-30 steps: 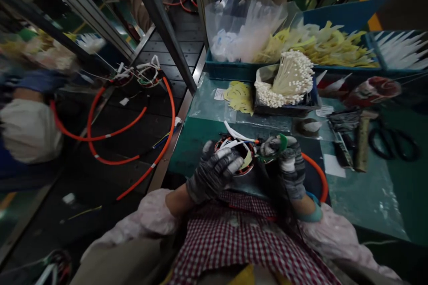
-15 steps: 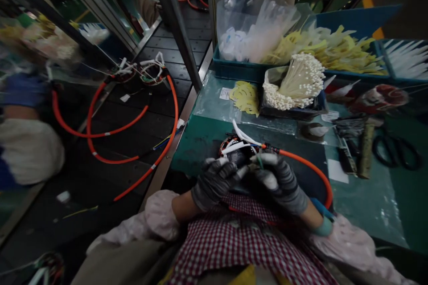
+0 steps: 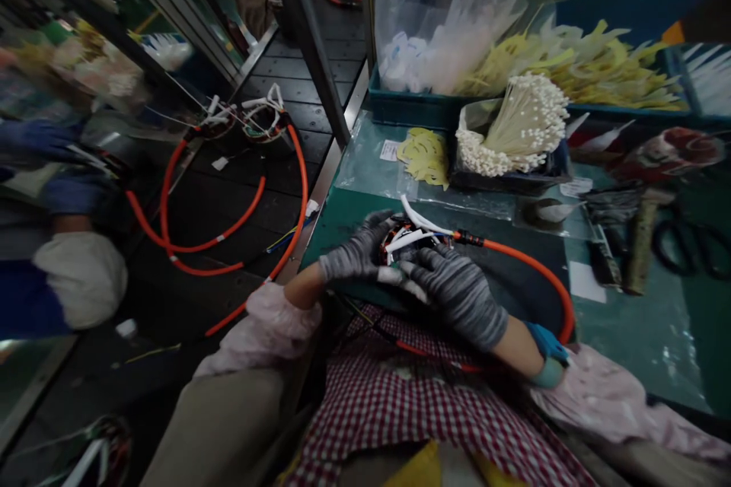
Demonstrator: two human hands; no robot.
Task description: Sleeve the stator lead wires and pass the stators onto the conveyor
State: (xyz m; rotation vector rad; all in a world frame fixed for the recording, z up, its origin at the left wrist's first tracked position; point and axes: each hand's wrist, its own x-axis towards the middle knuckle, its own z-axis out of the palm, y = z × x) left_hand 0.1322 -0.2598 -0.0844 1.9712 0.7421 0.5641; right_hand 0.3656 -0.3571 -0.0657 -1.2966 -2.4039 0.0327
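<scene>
A motor stator [image 3: 406, 231] with copper-coloured windings sits on the green bench in front of me. White sleeved leads [image 3: 421, 222] lie across its top and run into a thick orange cable [image 3: 528, 268] that curves round to the right. My left hand [image 3: 359, 249], in a grey striped glove, is closed round the stator's left side. The right hand [image 3: 461, 295], gloved alike, grips the near right side with bent fingers, partly hiding it. Both thumbs lie close together at the front edge; whether something small is between the fingertips cannot be made out.
A tub of white cable ties [image 3: 511, 156] stands behind the stator, beside yellow pieces [image 3: 423, 157] on plastic film. Blue bins [image 3: 411, 108] line the back. A hammer [image 3: 643, 243] and black scissors [image 3: 688, 247] lie right. More cabled stators [image 3: 263, 125] and a co-worker's gloved hand [image 3: 74, 190] are left.
My left hand has moved up and left onto the stator's side. My right hand has turned palm down over the near side. A green strand earlier between the fingers no longer shows clearly.
</scene>
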